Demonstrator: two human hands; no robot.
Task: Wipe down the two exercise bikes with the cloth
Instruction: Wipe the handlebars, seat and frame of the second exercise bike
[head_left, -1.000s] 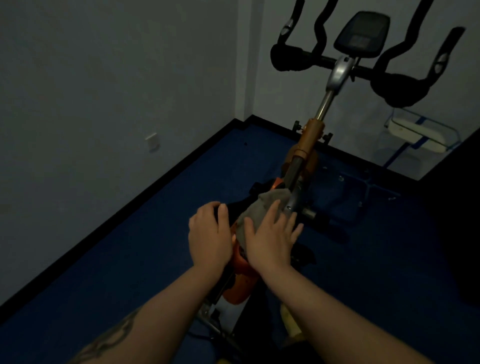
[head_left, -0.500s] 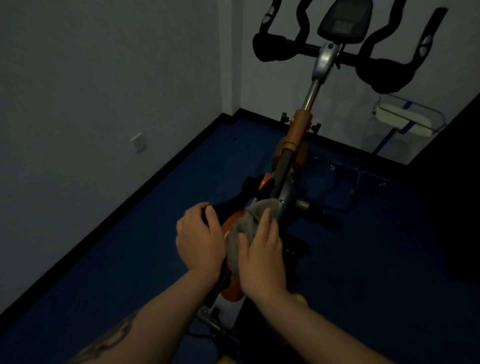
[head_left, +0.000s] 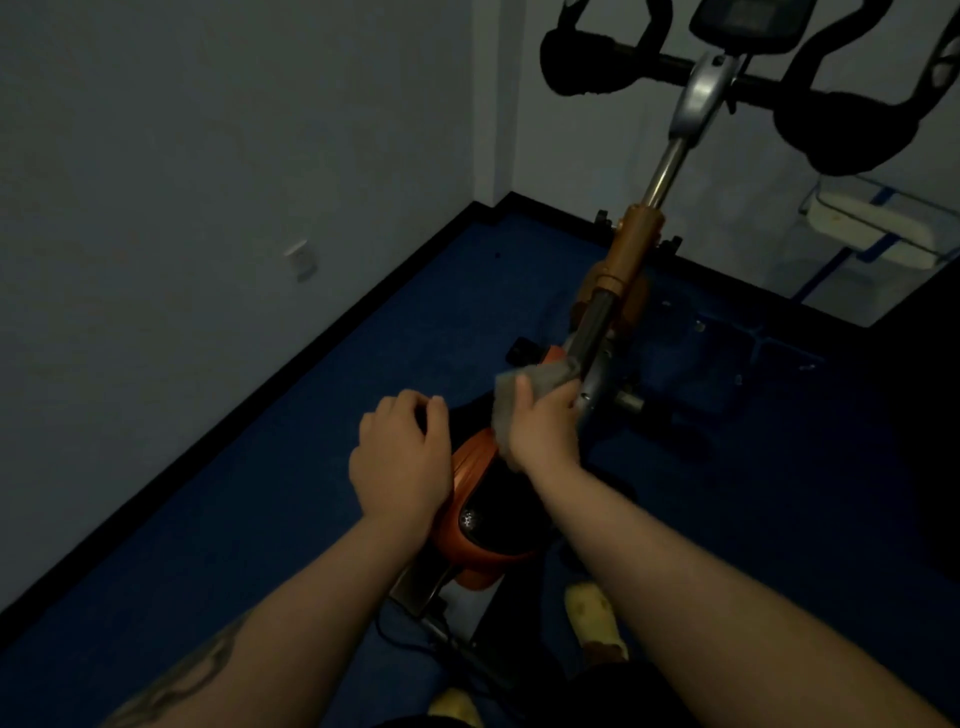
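An orange and black exercise bike (head_left: 631, 244) stands in front of me, its black handlebars and console at the top of the view. My right hand (head_left: 543, 428) is wrapped around a grey cloth (head_left: 524, 387) and presses it against the bike's frame tube, just above the orange body (head_left: 472, 525). My left hand (head_left: 402, 460) rests on the left side of that body, fingers curled over a dark part. Only one bike is in view.
A grey wall runs along the left with a socket (head_left: 301, 260) and a black skirting. The floor is dark blue. A clear tray (head_left: 883, 218) with a white item sits at the right by the back wall. My yellow shoes (head_left: 595, 616) are beside the bike's base.
My right hand has slid the cloth up along the frame tube and closed more tightly on it. The left hand stays on the bike's body. My view has shifted closer and lower.
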